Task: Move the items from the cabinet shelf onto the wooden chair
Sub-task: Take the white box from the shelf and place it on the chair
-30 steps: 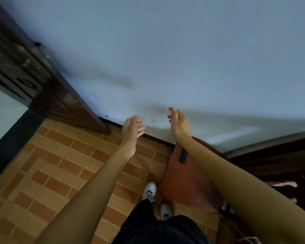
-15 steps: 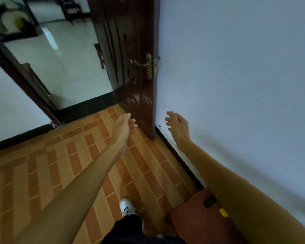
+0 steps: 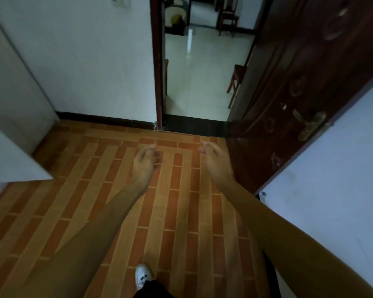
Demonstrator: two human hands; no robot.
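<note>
Both arms are out over the brick floor (image 3: 181, 211) before the doorway (image 3: 202, 82): left hand (image 3: 144, 163) and right hand (image 3: 213, 160) empty, fingers (image 3: 202, 149) loosely curled. White cabinet (image 3: 13, 93) left of the doorway, dark door (image 3: 299, 82) right.

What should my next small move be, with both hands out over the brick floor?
Probably turn left toward what looks like the white cabinet. The left hand and the right hand are loosely curled and hold nothing, so there is nothing to set down. The cabinet stands at the left edge, only partly in view.
</note>
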